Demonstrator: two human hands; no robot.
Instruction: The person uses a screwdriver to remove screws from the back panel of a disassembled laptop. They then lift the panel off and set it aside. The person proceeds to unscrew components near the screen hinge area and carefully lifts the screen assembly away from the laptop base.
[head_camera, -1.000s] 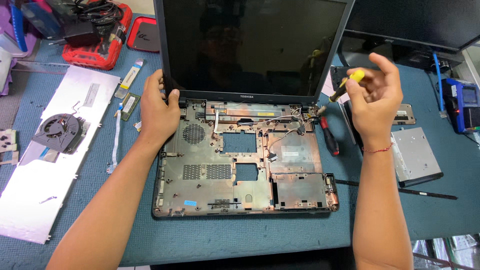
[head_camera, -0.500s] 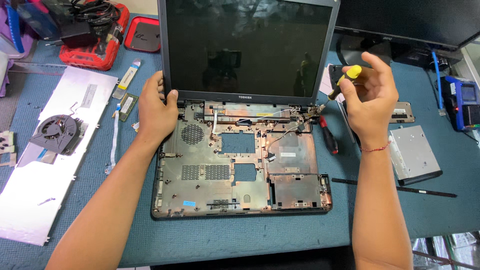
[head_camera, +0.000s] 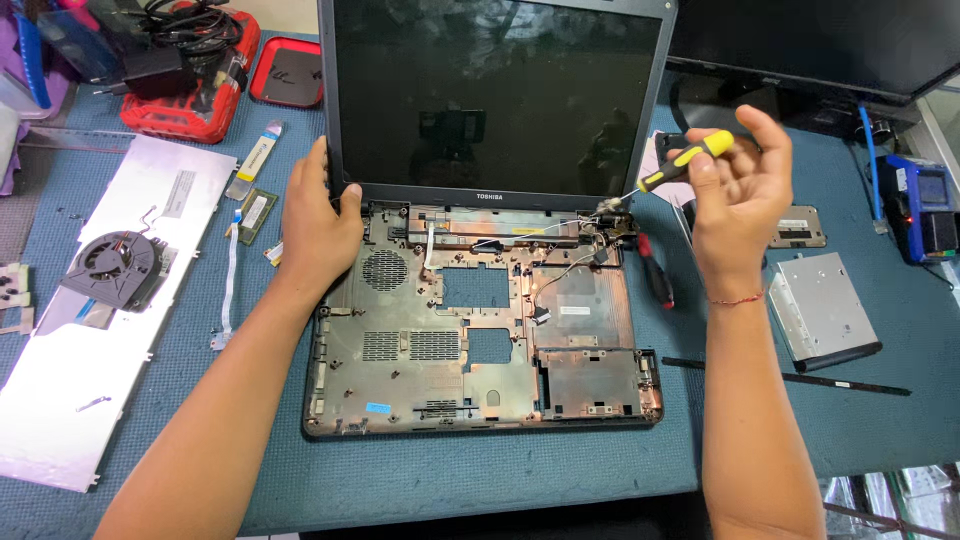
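A: Left hand (head_camera: 318, 225)?
B: Grip clamped on the laptop (head_camera: 480, 330) screen's lower-left corner.
A: Right hand (head_camera: 735, 205)?
B: Fingers pinch the yellow-handled screwdriver (head_camera: 672, 168), tip at the laptop's right hinge (head_camera: 608, 212).

I'm looking down at an electronics repair workshop. A stripped laptop base (head_camera: 480, 330) lies open on a blue-matted bench (head_camera: 500, 480), its screen (head_camera: 495, 95) upright at 12 o'clock. At 9 o'clock lie a removed cooling fan (head_camera: 115, 265) and keyboard panel (head_camera: 90, 330); at 3 o'clock, an optical drive (head_camera: 822, 310). A red parts tray (head_camera: 185, 110) full of cables sits at 11 o'clock.
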